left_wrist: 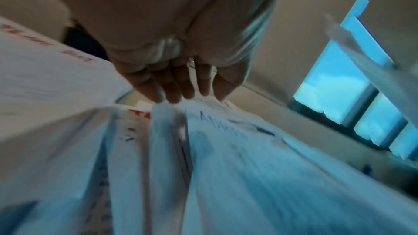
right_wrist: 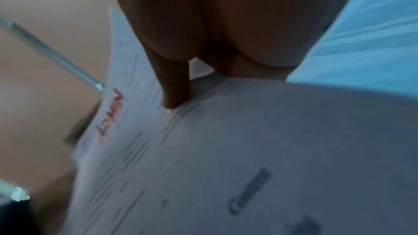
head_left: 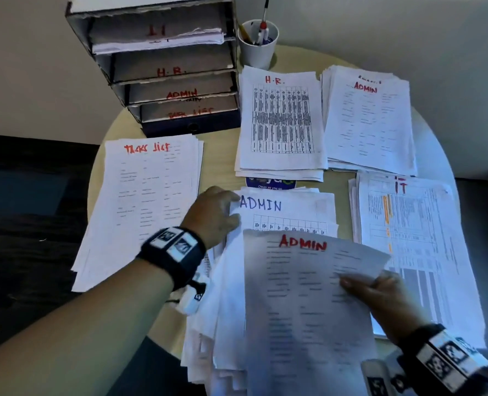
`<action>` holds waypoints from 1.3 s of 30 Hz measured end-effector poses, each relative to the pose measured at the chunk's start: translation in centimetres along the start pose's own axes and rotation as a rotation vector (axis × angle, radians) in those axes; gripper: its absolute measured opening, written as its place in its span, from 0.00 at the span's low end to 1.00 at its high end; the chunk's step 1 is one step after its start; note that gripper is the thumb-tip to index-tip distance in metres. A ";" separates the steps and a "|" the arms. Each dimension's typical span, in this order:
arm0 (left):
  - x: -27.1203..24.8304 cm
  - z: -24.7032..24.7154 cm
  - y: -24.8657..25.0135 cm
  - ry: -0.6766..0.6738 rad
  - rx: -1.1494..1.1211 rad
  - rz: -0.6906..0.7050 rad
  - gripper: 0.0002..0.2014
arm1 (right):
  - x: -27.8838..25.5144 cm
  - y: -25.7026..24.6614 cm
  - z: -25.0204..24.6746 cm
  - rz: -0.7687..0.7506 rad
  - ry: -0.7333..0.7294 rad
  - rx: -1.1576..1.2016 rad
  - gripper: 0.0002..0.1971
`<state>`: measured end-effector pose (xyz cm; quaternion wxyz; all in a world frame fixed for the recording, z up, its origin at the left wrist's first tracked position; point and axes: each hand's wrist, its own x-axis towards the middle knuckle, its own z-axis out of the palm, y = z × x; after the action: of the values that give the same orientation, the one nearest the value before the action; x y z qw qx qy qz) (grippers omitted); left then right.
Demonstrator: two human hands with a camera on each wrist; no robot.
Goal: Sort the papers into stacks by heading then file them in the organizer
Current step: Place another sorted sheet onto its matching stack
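**Sorting in progress: red-headed ADMIN sheet lifted off unsorted pile**

Round table (head_left: pixel 220 151), pale wood, carrying four sorted stacks. Organizer (head_left: pixel 163 64) at far left: four trays, lettered in red IT, H.R., ADMIN, TASK LIST; papers already in the top tray. TASK LIST stack (head_left: pixel 143 204) near left; H.R. stack (head_left: pixel 280 121) and ADMIN stack (head_left: pixel 368 121) far centre-right, side by side; IT stack (head_left: pixel 417 247) near right. White cup (head_left: pixel 258 44) of pens beside organizer.

Unsorted pile (head_left: pixel 288 212) at near centre, fanned and untidy, top sheet headed ADMIN in blue. Left hand (head_left: pixel 213 217) at pile's upper-left corner, fingers curled on the sheet edges. Right hand (head_left: pixel 380 295) pinching lifted ADMIN sheet (head_left: pixel 300 295), thumb on top; fingers beneath hidden, wrist view blurred, so grip probably a pinch. Sheet bowed, thin, floppy.

Step in hand: carry sheet to ADMIN stack. Best done lifted well clear of the H.R. and IT stacks, edges squared on landing, left hand pinning the pile.
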<state>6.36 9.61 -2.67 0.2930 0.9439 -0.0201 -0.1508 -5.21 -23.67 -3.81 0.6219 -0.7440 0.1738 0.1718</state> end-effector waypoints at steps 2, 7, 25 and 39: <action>2.1 0.9 0.9 -0.071 0.245 0.132 0.28 | 0.4 0.4 0.6 0.013 -0.009 -0.085 0.22; 4.6 1.8 2.7 -0.218 0.582 0.077 0.32 | 1.0 0.2 1.9 -0.058 -0.057 -0.213 0.05; -5.2 -3.3 3.4 -0.218 -0.509 0.238 0.06 | 0.1 -2.2 1.1 -0.523 0.032 -0.466 0.36; 5.0 2.1 4.7 -0.354 0.642 0.195 0.35 | -1.1 -1.8 2.1 -0.153 0.008 0.042 0.10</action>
<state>10.73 3.98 -3.02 -0.0127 0.9407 -0.2063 -0.2689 -5.45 -21.29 -2.08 0.6479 -0.7426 0.1226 0.1172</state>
